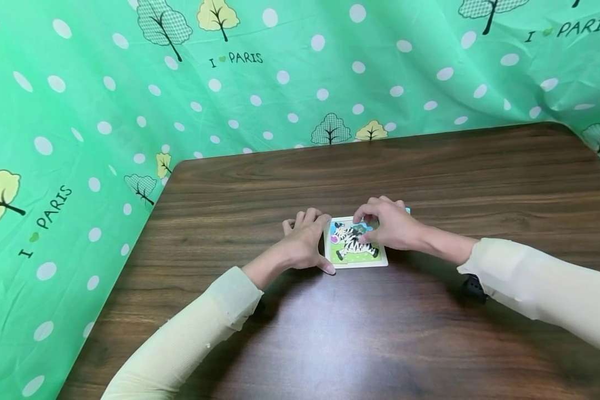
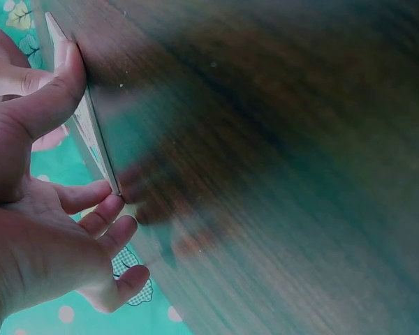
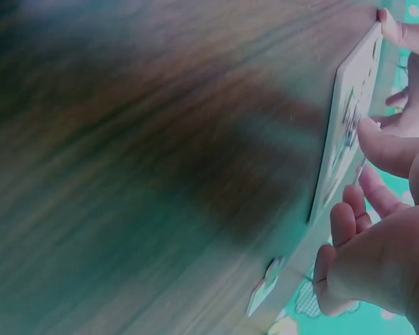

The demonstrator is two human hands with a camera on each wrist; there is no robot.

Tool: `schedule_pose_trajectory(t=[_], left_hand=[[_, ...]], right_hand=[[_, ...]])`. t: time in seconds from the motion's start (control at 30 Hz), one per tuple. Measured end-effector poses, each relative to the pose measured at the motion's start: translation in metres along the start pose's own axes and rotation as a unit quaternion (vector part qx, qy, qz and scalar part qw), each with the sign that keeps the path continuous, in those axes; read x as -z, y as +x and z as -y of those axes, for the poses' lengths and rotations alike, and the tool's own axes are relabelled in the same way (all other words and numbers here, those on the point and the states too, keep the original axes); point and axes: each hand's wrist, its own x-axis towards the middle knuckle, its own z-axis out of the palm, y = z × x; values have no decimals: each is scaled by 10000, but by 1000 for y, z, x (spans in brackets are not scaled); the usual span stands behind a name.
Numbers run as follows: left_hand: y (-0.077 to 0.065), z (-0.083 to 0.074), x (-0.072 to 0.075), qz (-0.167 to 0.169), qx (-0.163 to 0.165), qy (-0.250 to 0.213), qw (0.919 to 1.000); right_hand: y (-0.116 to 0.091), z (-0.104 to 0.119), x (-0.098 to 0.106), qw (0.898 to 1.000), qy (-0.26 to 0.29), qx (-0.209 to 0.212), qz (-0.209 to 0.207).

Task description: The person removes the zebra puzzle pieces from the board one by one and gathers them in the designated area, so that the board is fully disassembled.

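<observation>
Left of your fingers, and beyond them all the way across, hangs a green curtain with white dots, trees and "PARIS" lettering. Your cream left sleeve runs back from the left fingers toward you. Your left hand has its thumb and forefinger spread wide along the left side of the puzzle board: thumb at the near left corner, forefinger at the far left corner, holding it between them. Your other left fingers fan out just beside its left edge.

The board lies on the brown wood-grain table, right of your left palm and under your right fingertips. Its striped zebra has its head nearer your left forefinger and its hind leg just on your side of the right thumb.

Your right hand reaches over the board's right side, thumb and forefinger set narrow, pinching a puzzle piece at the zebra's back. Your fingers partly hide it, so you cannot tell whether it sits flush. A loose piece lies beyond your right fingers, apart from the board; from the head, only a blue bit shows past your knuckles. Farther right, behind the fingers, come your right sleeve and a black band under its cuff.
</observation>
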Motion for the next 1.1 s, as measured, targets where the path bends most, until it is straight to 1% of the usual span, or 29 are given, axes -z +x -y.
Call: schedule_pose_trajectory(t=[0.27,0.4,0.57,0.73,0.87,1.1], left_hand=[[0,0,0,-22,-1,-17,10000],[0,0,0,-26,17,-13,10000],[0,0,0,-8,10,-13,10000],[0,0,0,19,18,-2,10000],[0,0,0,36,8,-3,10000],[1,0,1,46,33,33,10000]], right_hand=[[-10,-14,23,9996,-41,-112,-247],[-16,-31,40,9987,-144,-287,-401],[-26,-56,59,9963,-240,-618,-548],[-36,-80,75,9935,-386,-986,-411],[-44,-96,84,9914,-524,-1177,-235],[-50,-113,92,9911,-400,-1269,-5]])
